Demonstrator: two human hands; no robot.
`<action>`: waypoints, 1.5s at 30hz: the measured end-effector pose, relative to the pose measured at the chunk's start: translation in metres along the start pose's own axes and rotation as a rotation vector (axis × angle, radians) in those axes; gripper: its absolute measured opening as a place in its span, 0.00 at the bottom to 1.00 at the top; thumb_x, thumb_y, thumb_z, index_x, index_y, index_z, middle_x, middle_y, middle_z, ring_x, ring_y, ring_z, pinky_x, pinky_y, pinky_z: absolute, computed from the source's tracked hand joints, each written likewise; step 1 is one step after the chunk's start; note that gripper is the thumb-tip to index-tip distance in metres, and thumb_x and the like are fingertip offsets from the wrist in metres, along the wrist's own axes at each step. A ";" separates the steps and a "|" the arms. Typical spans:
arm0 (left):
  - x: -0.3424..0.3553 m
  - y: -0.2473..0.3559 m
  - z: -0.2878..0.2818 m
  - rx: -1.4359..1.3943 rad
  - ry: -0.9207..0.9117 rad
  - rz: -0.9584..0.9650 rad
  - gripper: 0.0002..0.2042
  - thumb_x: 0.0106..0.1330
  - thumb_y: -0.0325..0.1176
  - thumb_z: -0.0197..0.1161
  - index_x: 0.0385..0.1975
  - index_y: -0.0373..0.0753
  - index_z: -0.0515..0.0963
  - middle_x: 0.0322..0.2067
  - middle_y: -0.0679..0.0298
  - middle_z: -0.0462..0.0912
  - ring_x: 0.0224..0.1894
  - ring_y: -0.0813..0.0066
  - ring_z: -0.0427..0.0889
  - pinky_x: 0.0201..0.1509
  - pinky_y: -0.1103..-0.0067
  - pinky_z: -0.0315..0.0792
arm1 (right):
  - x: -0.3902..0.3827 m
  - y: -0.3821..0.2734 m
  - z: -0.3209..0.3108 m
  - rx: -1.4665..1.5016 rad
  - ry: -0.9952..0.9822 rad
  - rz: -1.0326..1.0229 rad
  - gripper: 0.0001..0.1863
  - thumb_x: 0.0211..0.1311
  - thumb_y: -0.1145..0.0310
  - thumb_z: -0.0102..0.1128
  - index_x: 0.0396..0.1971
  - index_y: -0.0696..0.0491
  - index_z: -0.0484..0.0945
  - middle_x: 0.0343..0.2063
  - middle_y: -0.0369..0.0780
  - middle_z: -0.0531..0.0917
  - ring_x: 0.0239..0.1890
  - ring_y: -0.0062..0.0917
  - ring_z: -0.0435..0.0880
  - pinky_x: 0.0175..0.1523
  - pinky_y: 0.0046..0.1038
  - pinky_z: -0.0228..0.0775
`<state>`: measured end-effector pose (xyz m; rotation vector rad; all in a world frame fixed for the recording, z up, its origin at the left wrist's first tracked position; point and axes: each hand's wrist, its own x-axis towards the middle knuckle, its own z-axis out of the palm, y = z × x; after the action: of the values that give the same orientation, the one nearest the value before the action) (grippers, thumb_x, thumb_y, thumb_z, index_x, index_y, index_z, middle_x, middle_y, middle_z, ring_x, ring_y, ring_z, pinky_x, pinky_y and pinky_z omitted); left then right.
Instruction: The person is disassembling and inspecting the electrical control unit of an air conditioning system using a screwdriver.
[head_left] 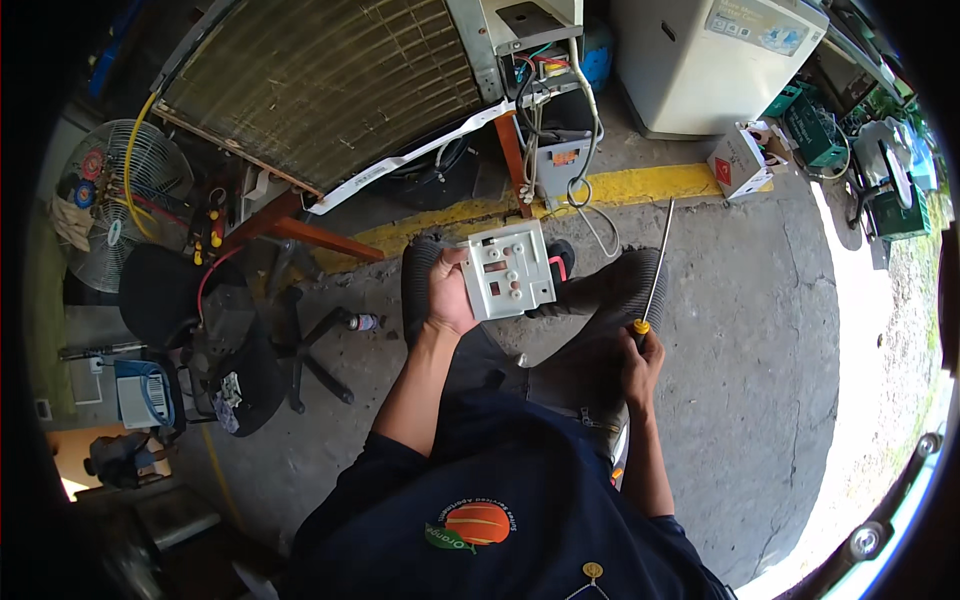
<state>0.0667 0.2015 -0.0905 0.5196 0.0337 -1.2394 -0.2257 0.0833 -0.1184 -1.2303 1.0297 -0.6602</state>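
Right hand (643,362): your fingers wrap the yellow handle of a screwdriver (657,262), shaft pointing away from you, tip well apart from the panel. Left hand (450,298): your fingers grip the left edge of a white plastic panel (528,268), held out past your lap; its right edge stands free. Concrete floor (745,390) spreads wide right of your leg to sunlit ground (875,370). Farther: yellow stripe (650,188), white carton (738,165) at its right end, white appliance (680,85) behind.

Readable lettering (484,502) marks the shirt (480,455) and appliance label (757,27).
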 end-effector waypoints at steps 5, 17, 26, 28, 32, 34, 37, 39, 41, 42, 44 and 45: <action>-0.018 -0.066 0.036 0.389 0.247 -0.256 0.16 0.75 0.49 0.60 0.45 0.41 0.79 0.34 0.65 0.82 0.28 0.82 0.78 0.28 0.85 0.71 | 0.010 0.002 0.028 0.258 -0.018 0.074 0.11 0.74 0.64 0.56 0.41 0.56 0.82 0.22 0.32 0.76 0.22 0.14 0.68 0.27 0.17 0.58; -0.145 0.051 -0.087 0.029 0.692 0.560 0.15 0.74 0.41 0.61 0.53 0.39 0.78 0.43 0.61 0.84 0.38 0.76 0.81 0.38 0.81 0.72 | 0.056 -0.029 -0.025 -0.375 0.059 -0.055 0.13 0.74 0.64 0.59 0.30 0.55 0.81 0.18 0.29 0.72 0.21 0.13 0.63 0.27 0.17 0.58; -0.276 0.121 -0.225 -0.137 1.196 0.933 0.12 0.73 0.43 0.61 0.45 0.42 0.77 0.29 0.66 0.72 0.25 0.79 0.65 0.24 0.82 0.60 | 0.098 0.007 -0.041 -0.751 -0.062 -0.339 0.21 0.72 0.60 0.60 0.24 0.63 0.77 0.17 0.40 0.74 0.22 0.27 0.66 0.31 0.32 0.64; -0.311 0.143 -0.260 -0.171 1.302 0.993 0.11 0.72 0.43 0.61 0.43 0.43 0.77 0.26 0.68 0.70 0.22 0.80 0.62 0.21 0.83 0.58 | 0.104 0.011 -0.040 -0.823 -0.113 -0.345 0.21 0.72 0.60 0.60 0.24 0.63 0.76 0.17 0.41 0.73 0.22 0.28 0.66 0.32 0.34 0.65; -0.333 0.188 -0.293 -0.131 1.325 1.101 0.12 0.72 0.44 0.60 0.39 0.41 0.76 0.24 0.66 0.69 0.21 0.77 0.63 0.19 0.81 0.57 | 0.110 0.017 -0.045 -0.920 -0.196 -0.343 0.22 0.71 0.61 0.62 0.25 0.66 0.76 0.18 0.44 0.75 0.22 0.31 0.65 0.33 0.34 0.65; -0.366 0.227 -0.330 0.026 1.397 0.955 0.12 0.72 0.43 0.58 0.38 0.40 0.77 0.26 0.63 0.72 0.24 0.71 0.67 0.22 0.77 0.61 | 0.114 0.017 -0.035 -0.913 -0.201 -0.331 0.22 0.71 0.61 0.61 0.25 0.65 0.75 0.18 0.44 0.74 0.22 0.30 0.65 0.33 0.34 0.65; -0.406 0.272 -0.381 0.268 1.467 0.695 0.13 0.71 0.42 0.55 0.38 0.38 0.79 0.29 0.57 0.76 0.28 0.63 0.73 0.27 0.71 0.66 | 0.108 0.014 -0.033 -0.897 -0.170 -0.287 0.22 0.72 0.60 0.60 0.24 0.63 0.75 0.17 0.43 0.72 0.23 0.30 0.65 0.33 0.33 0.65; -0.420 0.288 -0.413 0.432 1.480 0.508 0.14 0.71 0.41 0.53 0.37 0.36 0.80 0.31 0.54 0.79 0.31 0.57 0.76 0.30 0.66 0.69 | 0.104 0.016 -0.036 -0.905 -0.153 -0.290 0.22 0.72 0.60 0.60 0.24 0.63 0.74 0.18 0.43 0.72 0.23 0.30 0.65 0.33 0.33 0.64; -0.441 0.298 -0.437 0.599 1.474 0.327 0.16 0.71 0.40 0.51 0.37 0.35 0.81 0.33 0.51 0.82 0.34 0.52 0.80 0.33 0.62 0.73 | 0.104 0.018 -0.040 -0.901 -0.141 -0.312 0.22 0.72 0.60 0.60 0.24 0.63 0.74 0.18 0.42 0.71 0.23 0.29 0.64 0.33 0.33 0.63; -0.458 0.313 -0.444 0.692 1.469 0.242 0.16 0.70 0.40 0.50 0.36 0.34 0.82 0.34 0.49 0.84 0.35 0.49 0.82 0.35 0.60 0.75 | 0.104 0.022 -0.042 -0.889 -0.134 -0.320 0.21 0.72 0.60 0.60 0.24 0.62 0.73 0.18 0.42 0.71 0.23 0.29 0.63 0.33 0.32 0.63; -0.493 0.335 -0.454 0.887 1.439 0.072 0.18 0.70 0.39 0.48 0.36 0.32 0.83 0.36 0.45 0.86 0.38 0.43 0.86 0.38 0.56 0.78 | 0.102 0.029 -0.045 -0.876 -0.118 -0.315 0.21 0.72 0.60 0.60 0.24 0.62 0.73 0.18 0.41 0.71 0.23 0.29 0.63 0.33 0.32 0.63; -0.482 0.345 -0.461 0.975 1.418 -0.010 0.19 0.70 0.38 0.47 0.36 0.32 0.83 0.37 0.44 0.88 0.40 0.41 0.87 0.39 0.54 0.80 | 0.102 0.029 -0.041 -0.877 -0.124 -0.325 0.21 0.72 0.60 0.60 0.24 0.62 0.72 0.18 0.41 0.70 0.23 0.28 0.63 0.33 0.32 0.62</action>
<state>0.3318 0.8905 -0.2291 2.1600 0.6424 -0.5938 -0.2232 -0.0161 -0.1742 -2.2063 1.0527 -0.3567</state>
